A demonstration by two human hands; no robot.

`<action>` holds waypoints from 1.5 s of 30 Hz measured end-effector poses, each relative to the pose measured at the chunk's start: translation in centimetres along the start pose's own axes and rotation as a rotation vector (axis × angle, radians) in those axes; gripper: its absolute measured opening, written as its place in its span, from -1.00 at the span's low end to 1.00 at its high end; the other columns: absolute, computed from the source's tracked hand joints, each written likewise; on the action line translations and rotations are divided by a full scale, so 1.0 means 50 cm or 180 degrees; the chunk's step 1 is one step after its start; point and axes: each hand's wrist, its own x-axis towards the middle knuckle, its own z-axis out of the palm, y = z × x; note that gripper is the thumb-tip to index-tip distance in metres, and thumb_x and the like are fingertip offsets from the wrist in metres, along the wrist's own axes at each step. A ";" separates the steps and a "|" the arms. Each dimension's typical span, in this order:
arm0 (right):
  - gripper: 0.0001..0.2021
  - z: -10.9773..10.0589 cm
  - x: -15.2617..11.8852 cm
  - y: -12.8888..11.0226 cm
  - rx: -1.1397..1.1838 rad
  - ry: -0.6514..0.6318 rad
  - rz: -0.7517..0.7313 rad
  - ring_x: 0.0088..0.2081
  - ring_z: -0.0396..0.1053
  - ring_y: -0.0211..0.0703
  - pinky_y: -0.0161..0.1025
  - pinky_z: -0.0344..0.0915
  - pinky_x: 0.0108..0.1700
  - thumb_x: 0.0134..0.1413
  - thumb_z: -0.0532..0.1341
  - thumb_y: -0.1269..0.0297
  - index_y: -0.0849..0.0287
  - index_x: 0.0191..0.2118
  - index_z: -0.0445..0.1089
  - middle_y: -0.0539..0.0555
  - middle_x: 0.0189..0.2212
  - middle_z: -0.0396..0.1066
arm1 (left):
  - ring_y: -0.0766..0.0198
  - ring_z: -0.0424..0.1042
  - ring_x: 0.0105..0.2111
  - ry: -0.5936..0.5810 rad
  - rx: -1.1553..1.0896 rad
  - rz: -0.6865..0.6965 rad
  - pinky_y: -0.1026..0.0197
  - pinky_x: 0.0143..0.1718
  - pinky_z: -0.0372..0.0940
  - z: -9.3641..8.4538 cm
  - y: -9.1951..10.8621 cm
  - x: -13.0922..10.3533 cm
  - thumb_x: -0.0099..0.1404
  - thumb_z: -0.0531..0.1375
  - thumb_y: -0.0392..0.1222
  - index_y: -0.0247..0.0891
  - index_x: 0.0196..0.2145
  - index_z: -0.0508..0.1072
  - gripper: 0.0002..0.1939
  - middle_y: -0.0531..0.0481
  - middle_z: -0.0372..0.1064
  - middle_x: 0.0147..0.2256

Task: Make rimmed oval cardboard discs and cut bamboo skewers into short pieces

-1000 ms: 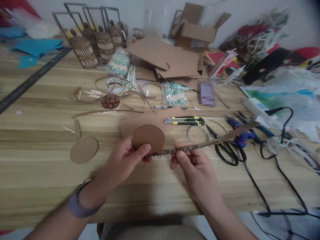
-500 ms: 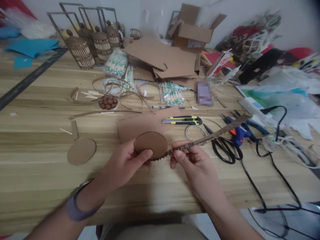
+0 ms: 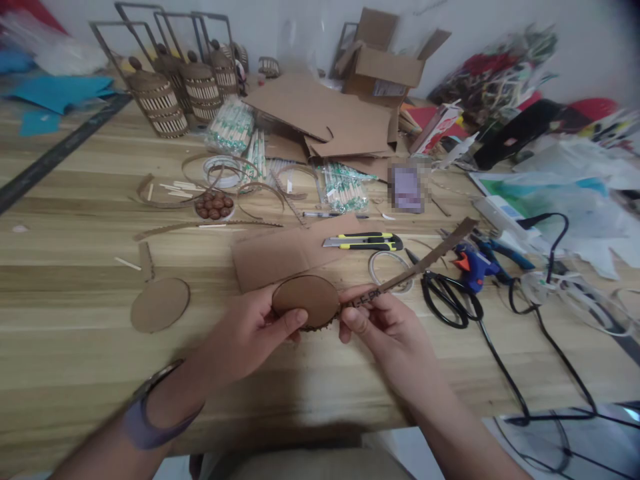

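Note:
My left hand point(image 3: 267, 320) grips a round cardboard disc point(image 3: 313, 300), thumb on top and fingers beneath. Between the thumb and fingers of my right hand point(image 3: 380, 327) is a narrow cardboard strip point(image 3: 435, 255) with dark printed letters. The strip's notched edge runs along the disc's near right rim, and its free end points up to the right. Just beyond the disc lies a flat piece of cardboard point(image 3: 265, 257) with a black and yellow utility knife point(image 3: 363, 241) on it. A second cardboard disc point(image 3: 160, 305) rests on the table at the left.
Black scissors point(image 3: 453, 300), a blue glue gun point(image 3: 475, 267) and a tape ring point(image 3: 390, 270) lie to the right. Curled cardboard strips point(image 3: 260, 200) and a dish of brown balls point(image 3: 214, 205) sit farther back. Small lantern-like models point(image 3: 160, 107) stand at the back left.
The disc has tilted and shifted slightly right and toward me. The strip's free end has swung left and a little higher. Both hands keep their hold.

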 end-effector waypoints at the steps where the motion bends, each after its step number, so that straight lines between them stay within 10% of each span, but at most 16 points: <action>1: -0.78 -0.001 0.000 0.000 -0.0066 -0.0040 0.0012 -0.53 0.40 -0.25 -0.33 0.36 -0.44 0.14 0.33 0.11 0.14 -0.24 0.42 -0.06 -0.61 0.43 | 0.25 0.49 -0.39 -0.0011 0.0099 -0.0012 0.26 -0.35 0.42 -0.001 0.001 0.000 0.34 0.19 0.03 -0.25 -0.11 0.49 -0.68 -0.01 0.53 -0.30; 13: -0.89 0.000 -0.012 0.009 -0.0732 -0.0433 0.0074 -0.50 0.38 -0.25 -0.36 0.30 -0.49 0.18 0.20 0.22 0.12 -0.33 0.32 -0.06 -0.55 0.35 | 0.15 0.50 -0.25 0.0159 0.1076 0.0153 0.22 -0.28 0.38 -0.002 0.026 -0.001 0.28 0.20 -0.05 -0.22 -0.16 0.52 -0.75 -0.02 0.54 -0.25; 20: -0.81 0.050 -0.031 0.030 -0.0107 -0.0356 0.0148 -0.49 0.42 -0.22 -0.32 0.35 -0.45 0.21 0.21 0.10 0.10 -0.28 0.32 -0.02 -0.54 0.42 | 0.28 0.49 -0.34 0.0894 -0.0351 0.0243 0.35 -0.39 0.36 0.006 0.024 -0.010 0.11 0.38 -0.12 -0.13 -0.01 0.40 -0.51 0.09 0.47 -0.29; 45: -0.84 0.012 -0.026 0.005 -0.0213 -0.0146 -0.0051 -0.46 0.52 -0.16 -0.26 0.47 -0.39 0.15 0.31 0.14 0.11 -0.25 0.45 -0.02 -0.54 0.51 | 0.23 0.42 -0.43 0.0655 0.0240 -0.0139 0.29 -0.45 0.31 0.013 0.027 -0.016 0.11 0.34 -0.02 -0.26 -0.33 0.58 -0.74 0.04 0.49 -0.45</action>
